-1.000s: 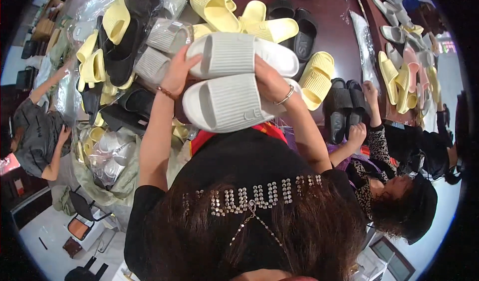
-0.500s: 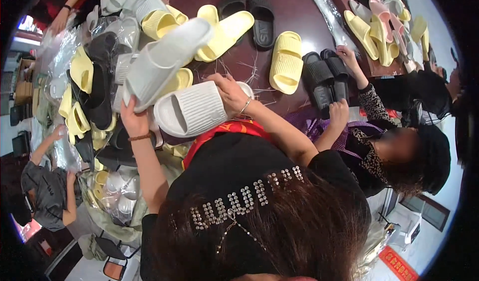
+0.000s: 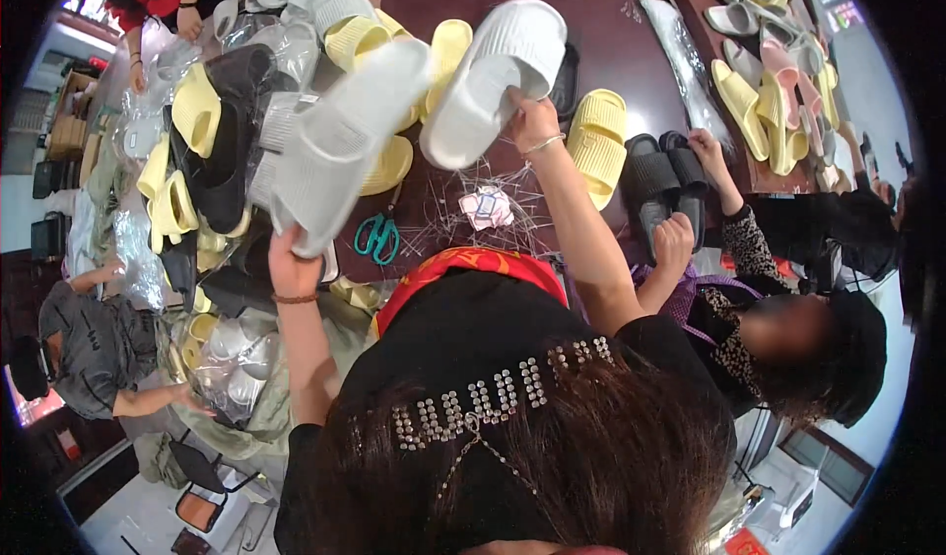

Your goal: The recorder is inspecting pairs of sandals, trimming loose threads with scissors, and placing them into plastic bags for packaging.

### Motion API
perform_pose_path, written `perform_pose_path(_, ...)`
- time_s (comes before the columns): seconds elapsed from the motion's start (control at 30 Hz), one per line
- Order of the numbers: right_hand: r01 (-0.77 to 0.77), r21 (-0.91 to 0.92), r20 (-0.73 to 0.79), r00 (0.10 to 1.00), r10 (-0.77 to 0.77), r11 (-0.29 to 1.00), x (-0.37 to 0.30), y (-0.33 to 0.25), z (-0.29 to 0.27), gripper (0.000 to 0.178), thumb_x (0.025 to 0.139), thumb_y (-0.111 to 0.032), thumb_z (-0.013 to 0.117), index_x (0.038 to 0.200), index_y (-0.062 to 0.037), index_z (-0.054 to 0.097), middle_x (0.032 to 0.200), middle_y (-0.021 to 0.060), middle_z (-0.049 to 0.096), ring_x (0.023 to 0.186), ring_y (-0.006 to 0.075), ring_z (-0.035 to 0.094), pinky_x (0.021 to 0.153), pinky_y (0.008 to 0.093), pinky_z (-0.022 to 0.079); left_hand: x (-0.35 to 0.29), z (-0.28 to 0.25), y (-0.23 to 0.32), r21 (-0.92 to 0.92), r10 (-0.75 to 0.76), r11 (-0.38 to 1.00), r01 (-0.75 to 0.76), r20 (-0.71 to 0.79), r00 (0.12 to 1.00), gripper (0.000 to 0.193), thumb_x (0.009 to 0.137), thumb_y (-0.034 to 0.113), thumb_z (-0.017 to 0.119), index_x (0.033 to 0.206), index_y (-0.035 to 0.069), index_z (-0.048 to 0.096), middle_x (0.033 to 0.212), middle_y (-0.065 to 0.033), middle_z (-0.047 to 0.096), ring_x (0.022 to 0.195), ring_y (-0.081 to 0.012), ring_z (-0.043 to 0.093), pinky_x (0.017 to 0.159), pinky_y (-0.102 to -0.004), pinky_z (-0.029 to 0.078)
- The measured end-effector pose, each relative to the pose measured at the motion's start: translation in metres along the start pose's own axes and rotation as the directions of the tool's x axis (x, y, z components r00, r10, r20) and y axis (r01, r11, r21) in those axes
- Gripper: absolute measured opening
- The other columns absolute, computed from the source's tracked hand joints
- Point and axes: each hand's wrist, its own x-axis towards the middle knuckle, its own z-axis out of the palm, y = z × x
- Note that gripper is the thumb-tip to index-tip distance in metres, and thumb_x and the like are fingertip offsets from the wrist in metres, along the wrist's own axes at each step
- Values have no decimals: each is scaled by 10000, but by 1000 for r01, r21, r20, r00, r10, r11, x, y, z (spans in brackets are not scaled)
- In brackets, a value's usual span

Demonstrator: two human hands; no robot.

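Observation:
My left hand [image 3: 294,267] grips the heel end of a light grey slide sandal [image 3: 347,126], whose other end tilts up to the right. A second light grey slide [image 3: 519,40] with a ribbed strap is raised over the table in my right hand [image 3: 535,124]. The right fingers reach in around its inner edge by the strap, their tips partly hidden. Below the two slides lie a small bundle of pale tags [image 3: 486,208] and loose thin clear strands. Scissors with teal handles [image 3: 376,239] rest left of the tags, close to my body.
Yellow slides [image 3: 598,141] and black slides [image 3: 662,185] stand on the dark red table [image 3: 631,67] to the right. Grey, yellow and black slides pile up at left, some in clear plastic. A co-worker at right touches the black pair; others stand at left.
My right hand has swung its grey slide up and away from my body, turning it upright. The scissors and tag bundle now show. My left hand keeps hold of its slide.

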Motion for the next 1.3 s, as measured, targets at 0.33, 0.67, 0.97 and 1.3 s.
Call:
perform_pose_path(0.33,220,-222,56,976,-213,950,-16,34,-5,672,698,68,533,1247,-70,171,963,87,496,716,125,502,516,226,420,-18,28,-49,128,-143,983,128,116,983,467,770,7,480,1221,-6,357,1176,-109,466,1088,-235,450,921,-375,359)
perform_pose_path(0.67,384,-263,346,894,-284,885,-42,25,14,704,731,20,528,1300,-94,130,1135,111,445,860,145,536,615,225,454,2,97,-98,126,-22,992,-1,179,984,470,791,-4,514,1229,-3,344,1162,-97,470,1075,-201,445,912,-339,357)
perform_pose_path(0.97,303,-77,-24,952,-305,950,0,-62,-21,691,734,11,534,1292,-144,159,921,123,509,591,143,499,476,253,434,7,106,-74,210,-282,950,229,268,921,372,855,131,471,1200,41,365,990,-103,537,847,-183,543,716,-308,448)
perform_pose_path(1.3,17,-225,-246,967,-74,974,152,-168,-217,467,809,-58,423,1250,-192,349,796,59,553,517,170,504,429,313,423,-14,55,-85,394,-315,870,298,-23,949,233,846,134,478,1068,67,459,834,-71,576,704,-138,543,595,-251,424)
